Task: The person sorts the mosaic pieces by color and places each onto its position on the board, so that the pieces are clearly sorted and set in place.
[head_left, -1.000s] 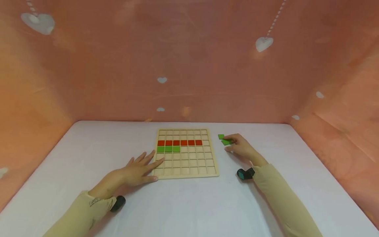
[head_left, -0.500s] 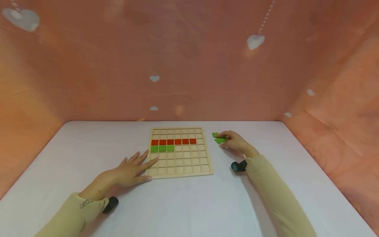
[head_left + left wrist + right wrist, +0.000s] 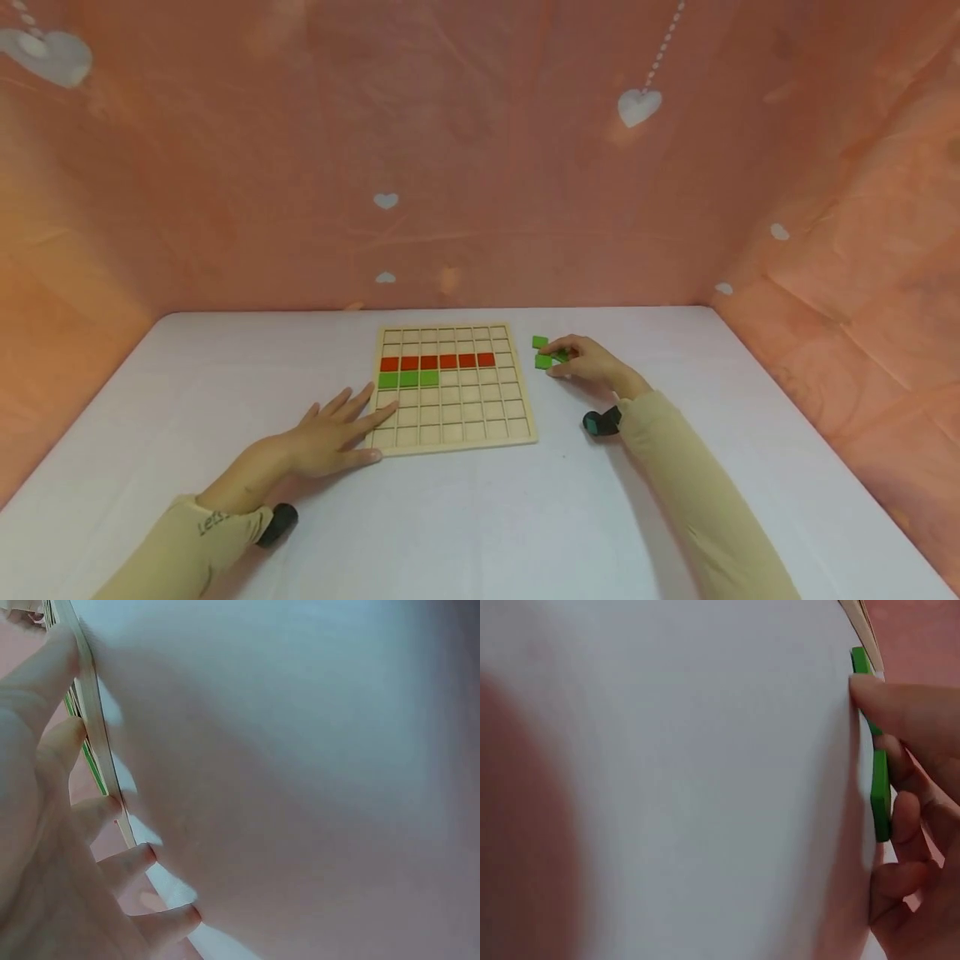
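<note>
A square wooden grid board [image 3: 471, 450] lies flat on the table. One row holds several red tiles [image 3: 447, 362]; the row just nearer has three green tiles [image 3: 408, 379] from its left end. My left hand [image 3: 322, 442] lies spread along the board's left edge, index fingertip over the grid and thumb by the near corner. Right of the board, my right hand [image 3: 588, 364] pinches a loose green tile [image 3: 543, 362] between thumb and index finger, low at the tabletop. Another green tile [image 3: 881, 795] sits beneath its curled fingers, partly hidden in the head view. A further green tile [image 3: 540, 342] lies just beyond.
The white tabletop [image 3: 465, 525] runs back to an orange cloth backdrop [image 3: 480, 167] with pale hearts, and more cloth hangs at both sides. A black wrist camera [image 3: 600, 422] sits under the right sleeve, another black camera [image 3: 277, 525] under the left.
The whole view has shifted, so everything appears further left. The tile at my right fingertips has slid left and turned square, uncovering more of the tile under the hand. The left hand stays on the board.
</note>
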The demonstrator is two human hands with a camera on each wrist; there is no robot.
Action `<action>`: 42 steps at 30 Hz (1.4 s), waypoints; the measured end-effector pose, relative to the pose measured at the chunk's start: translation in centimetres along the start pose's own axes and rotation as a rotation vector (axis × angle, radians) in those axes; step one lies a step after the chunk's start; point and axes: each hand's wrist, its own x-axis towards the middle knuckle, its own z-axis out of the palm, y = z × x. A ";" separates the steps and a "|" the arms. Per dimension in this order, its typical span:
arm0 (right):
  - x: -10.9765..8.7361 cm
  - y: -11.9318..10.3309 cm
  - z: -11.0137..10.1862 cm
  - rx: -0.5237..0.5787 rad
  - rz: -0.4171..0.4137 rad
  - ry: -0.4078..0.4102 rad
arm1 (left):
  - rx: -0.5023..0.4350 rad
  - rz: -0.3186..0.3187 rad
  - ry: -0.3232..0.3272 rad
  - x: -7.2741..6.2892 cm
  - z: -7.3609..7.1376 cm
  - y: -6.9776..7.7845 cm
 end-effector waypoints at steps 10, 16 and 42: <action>0.1 0.3 0.2 0.000 -0.025 0.008 | -0.003 -0.002 -0.004 0.0 0.0 0.0; 0.2 0.4 0.2 0.015 -0.037 -0.014 | -0.013 -0.008 0.000 -0.1 0.1 0.1; -0.5 -1.5 2.6 0.241 -0.162 -0.049 | 0.012 -0.043 -0.030 0.6 -0.1 1.1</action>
